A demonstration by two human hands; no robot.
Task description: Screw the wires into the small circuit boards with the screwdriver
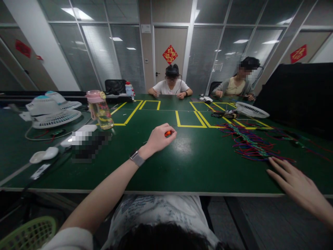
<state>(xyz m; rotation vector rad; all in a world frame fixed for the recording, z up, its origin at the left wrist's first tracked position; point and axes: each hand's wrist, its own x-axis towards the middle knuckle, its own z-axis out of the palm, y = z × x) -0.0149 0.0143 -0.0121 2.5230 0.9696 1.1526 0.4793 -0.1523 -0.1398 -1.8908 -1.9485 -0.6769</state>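
My left hand (161, 138) is closed over the middle of the table. It holds a small orange-handled tool (168, 133), most of it hidden by the fingers. On the right, my right hand (295, 177) lies low over the table with its fingers stretched out and apart. Its fingertips are at the near end of a long row of small green circuit boards with red and blue wires (249, 142). I cannot tell whether they touch the wires.
A pink-lidded bottle (100, 110), white fans (53, 113) and a white charger-like item (44, 155) stand left on the green table (156, 177). Yellow tape (191, 126) marks its far half. Right are another fan (252, 110) and a black screen (299, 97). Two people (170, 85) sit opposite.
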